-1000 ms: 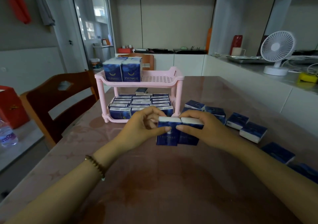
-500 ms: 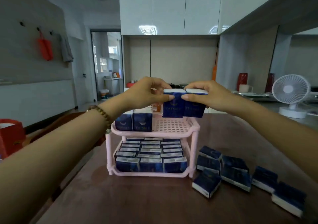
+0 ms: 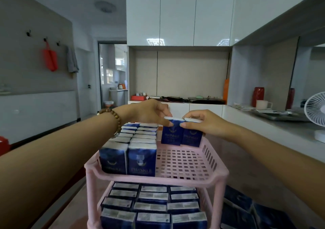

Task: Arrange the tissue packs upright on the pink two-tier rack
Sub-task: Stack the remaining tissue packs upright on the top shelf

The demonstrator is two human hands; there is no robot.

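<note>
The pink two-tier rack (image 3: 197, 180) fills the lower middle of the head view. Two blue tissue packs stand upright side by side at the back right of its top tier. My left hand (image 3: 151, 111) pinches the top of the left pack (image 3: 170, 136). My right hand (image 3: 204, 122) pinches the top of the right pack (image 3: 191, 138). Two rows of upright packs (image 3: 135, 151) fill the left half of the top tier. The lower tier (image 3: 153, 206) is packed with upright packs.
Loose blue packs (image 3: 246, 209) lie on the brown table to the right of the rack. The right front of the top tier shows bare pink grid (image 3: 182, 162). A white fan (image 3: 316, 110) stands on the counter at the far right.
Both hands have carried the two packs from the table up over the rack and down onto the back right of the top tier. The camera has moved closer to the rack.
</note>
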